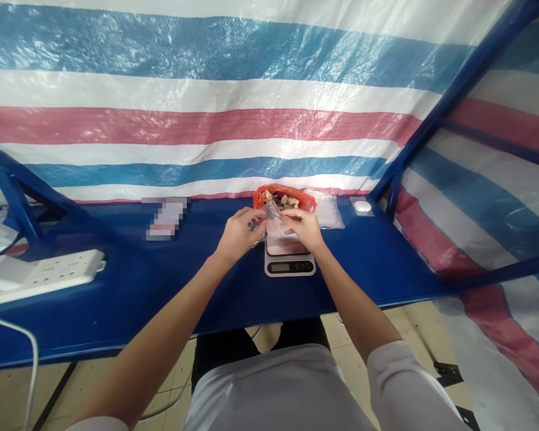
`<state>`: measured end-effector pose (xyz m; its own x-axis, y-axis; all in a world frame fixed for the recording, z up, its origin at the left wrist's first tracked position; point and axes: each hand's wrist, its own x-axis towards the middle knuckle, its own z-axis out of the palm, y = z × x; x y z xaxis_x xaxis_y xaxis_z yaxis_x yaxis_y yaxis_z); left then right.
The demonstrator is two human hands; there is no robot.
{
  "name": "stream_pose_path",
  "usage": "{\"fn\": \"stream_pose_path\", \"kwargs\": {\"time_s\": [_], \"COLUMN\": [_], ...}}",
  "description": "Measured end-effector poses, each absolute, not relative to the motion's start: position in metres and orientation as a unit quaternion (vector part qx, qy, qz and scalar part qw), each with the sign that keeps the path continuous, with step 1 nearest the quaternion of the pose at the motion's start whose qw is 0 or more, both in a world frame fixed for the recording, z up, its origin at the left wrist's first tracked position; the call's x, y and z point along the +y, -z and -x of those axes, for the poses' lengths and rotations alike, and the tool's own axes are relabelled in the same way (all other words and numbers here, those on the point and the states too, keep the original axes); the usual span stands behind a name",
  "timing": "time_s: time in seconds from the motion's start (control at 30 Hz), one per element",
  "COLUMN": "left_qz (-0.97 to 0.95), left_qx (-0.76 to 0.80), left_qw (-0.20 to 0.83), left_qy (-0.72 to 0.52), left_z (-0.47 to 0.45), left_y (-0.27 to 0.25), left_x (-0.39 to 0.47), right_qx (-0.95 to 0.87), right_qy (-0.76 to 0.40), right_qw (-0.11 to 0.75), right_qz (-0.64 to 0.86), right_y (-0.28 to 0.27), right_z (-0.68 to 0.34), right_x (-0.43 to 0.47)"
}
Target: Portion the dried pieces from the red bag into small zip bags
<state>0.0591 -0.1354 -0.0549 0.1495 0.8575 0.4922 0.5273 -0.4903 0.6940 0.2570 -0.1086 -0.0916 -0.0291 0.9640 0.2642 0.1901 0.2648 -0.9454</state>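
Observation:
A small clear plastic bag is stretched between my two hands, above a digital scale. My left hand pinches the bag's left side, with some crumpled clear film under the fingers. On the opposite side, my right hand grips the bag between thumb and fingers. The scale has a grey display and a shiny plate that my hands partly cover. Just behind them, an open red plastic bag holds several tan and brown chunks. Whether the clear bag contains anything is hard to make out.
To the right lie a stack of clear bags and a round white object in a clear packet. A white power strip sits on the blue table at left. Behind hangs a striped tarp between blue frame bars.

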Motion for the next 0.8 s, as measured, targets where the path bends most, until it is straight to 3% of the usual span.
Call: {"fn": "stream_pose_path", "kwargs": {"time_s": [0.23, 0.4, 0.63, 0.8], "left_qz": [-0.629, -0.549, -0.483, -0.485], "left_qx": [0.518, 0.529, 0.476, 0.447], "left_qw": [0.405, 0.483, 0.574, 0.583], "left_qy": [-0.414, -0.43, -0.458, -0.474], "left_z": [-0.08, -0.078, -0.077, -0.078], "left_y": [0.049, 0.054, 0.059, 0.064], "left_x": [-0.111, -0.101, -0.103, -0.104], "right_qx": [-0.704, -0.735, -0.702, -0.676], "right_qy": [-0.255, -0.21, -0.298, -0.37], "right_qw": [0.451, 0.43, 0.449, 0.438], "right_qz": [0.485, 0.48, 0.466, 0.463], "right_y": [0.077, 0.075, 0.084, 0.08], "right_z": [-0.248, -0.247, -0.25, -0.251], "right_x": [-0.114, -0.117, -0.11, -0.107]}}
